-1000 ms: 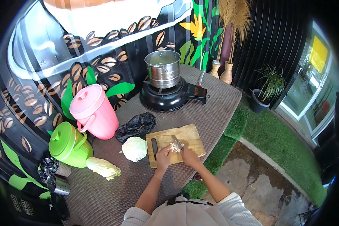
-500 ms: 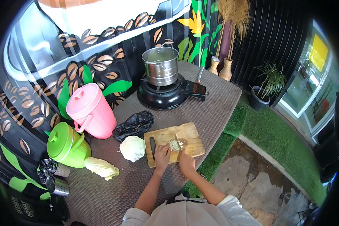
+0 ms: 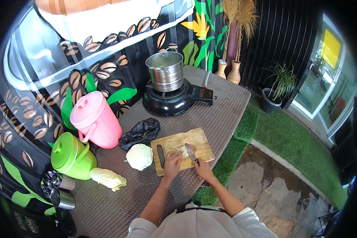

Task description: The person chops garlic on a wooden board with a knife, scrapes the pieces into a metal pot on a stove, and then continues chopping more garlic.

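A wooden cutting board lies on the brown woven-textured table, with a small pile of finely chopped pale pieces near its middle. My right hand is closed around the handle of a knife, whose blade is tilted flat beside the pile. At the pile's left edge my left hand rests on the board, fingers together; whether they hold anything is too small to tell. A round pale cabbage sits left of the board, and a longer leafy cabbage lies farther left.
A metal pot stands on a black gas stove at the back. A black plastic bag, a pink jug and a green jug stand left. Metal utensil holders are at the left edge.
My right hand has moved slightly right and down, and the knife has turned from upright to a flatter tilt. My left hand has shifted slightly toward the pile.
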{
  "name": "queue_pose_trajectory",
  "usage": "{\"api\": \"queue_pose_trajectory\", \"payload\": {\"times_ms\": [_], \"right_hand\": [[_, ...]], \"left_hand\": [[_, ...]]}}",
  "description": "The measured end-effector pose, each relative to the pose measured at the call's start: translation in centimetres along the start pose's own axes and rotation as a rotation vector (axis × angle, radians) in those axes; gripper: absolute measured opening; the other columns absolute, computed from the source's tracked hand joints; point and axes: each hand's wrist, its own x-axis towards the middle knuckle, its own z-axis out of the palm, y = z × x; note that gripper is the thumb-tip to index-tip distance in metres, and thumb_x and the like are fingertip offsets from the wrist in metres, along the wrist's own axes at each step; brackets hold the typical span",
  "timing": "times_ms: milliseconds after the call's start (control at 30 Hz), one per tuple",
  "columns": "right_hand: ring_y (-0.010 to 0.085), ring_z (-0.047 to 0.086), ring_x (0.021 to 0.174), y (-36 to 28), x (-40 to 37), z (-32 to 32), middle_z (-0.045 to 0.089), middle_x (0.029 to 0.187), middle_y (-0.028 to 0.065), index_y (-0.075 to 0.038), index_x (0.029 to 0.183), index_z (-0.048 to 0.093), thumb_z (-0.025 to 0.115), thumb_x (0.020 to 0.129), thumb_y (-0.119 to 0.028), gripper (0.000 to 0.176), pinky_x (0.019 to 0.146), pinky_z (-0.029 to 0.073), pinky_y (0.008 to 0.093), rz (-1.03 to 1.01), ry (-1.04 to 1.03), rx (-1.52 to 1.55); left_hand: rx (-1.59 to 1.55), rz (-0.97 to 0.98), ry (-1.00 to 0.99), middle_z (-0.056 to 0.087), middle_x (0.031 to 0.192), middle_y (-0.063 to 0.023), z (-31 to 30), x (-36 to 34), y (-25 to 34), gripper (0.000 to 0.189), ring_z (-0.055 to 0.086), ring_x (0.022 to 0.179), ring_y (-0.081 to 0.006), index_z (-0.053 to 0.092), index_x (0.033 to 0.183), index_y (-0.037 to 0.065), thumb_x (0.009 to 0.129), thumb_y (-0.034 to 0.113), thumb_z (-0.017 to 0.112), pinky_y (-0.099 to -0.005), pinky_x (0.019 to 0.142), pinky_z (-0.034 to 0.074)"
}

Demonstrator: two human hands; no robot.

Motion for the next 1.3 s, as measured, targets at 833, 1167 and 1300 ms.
{"api": "queue_pose_trajectory", "payload": {"times_ms": [833,1167,1300], "right_hand": [[0.0093,0.039,0.035,-2.2,-2.5,-2.6,0.042,0.049,-0.0009,-0.003,0.09,0.05,0.053,0.093,-0.018,0.016,0.035,0.032,0.0246,0.185,-0.201,0.653],[0.0096,0.036,0.034,-2.3,-3.9,-2.8,0.039,0.048,-0.0015,-0.004,0.092,0.047,0.05,0.095,-0.018,0.015,0.036,0.03,0.0245,0.237,-0.295,0.793],[0.0107,0.036,0.033,-1.9,-4.2,-2.6,0.039,0.047,-0.0001,-0.005,0.088,0.045,0.044,0.099,-0.029,0.026,0.035,0.03,0.0253,0.247,-0.262,0.737]], "left_hand": [[0.309,0.068,-0.275,0.018,0.153,-0.0173,1.0,-0.8,4.1,0.043,0.008,0.142,-0.04,0.048,0.136,0.033,0.096,0.045,0.034,-0.0626,0.108,0.001],[0.482,-0.047,-0.295,0.018,0.154,-0.0109,0.4,0.5,2.3,0.044,0.006,0.143,-0.0349,0.045,0.137,0.035,0.097,0.047,0.03,-0.0611,0.109,-0.005],[0.526,-0.071,-0.267,0.02,0.154,-0.0105,0.5,0.6,2.5,0.045,0.007,0.143,-0.0342,0.048,0.136,0.032,0.095,0.049,0.035,-0.0666,0.104,-0.009]]}}
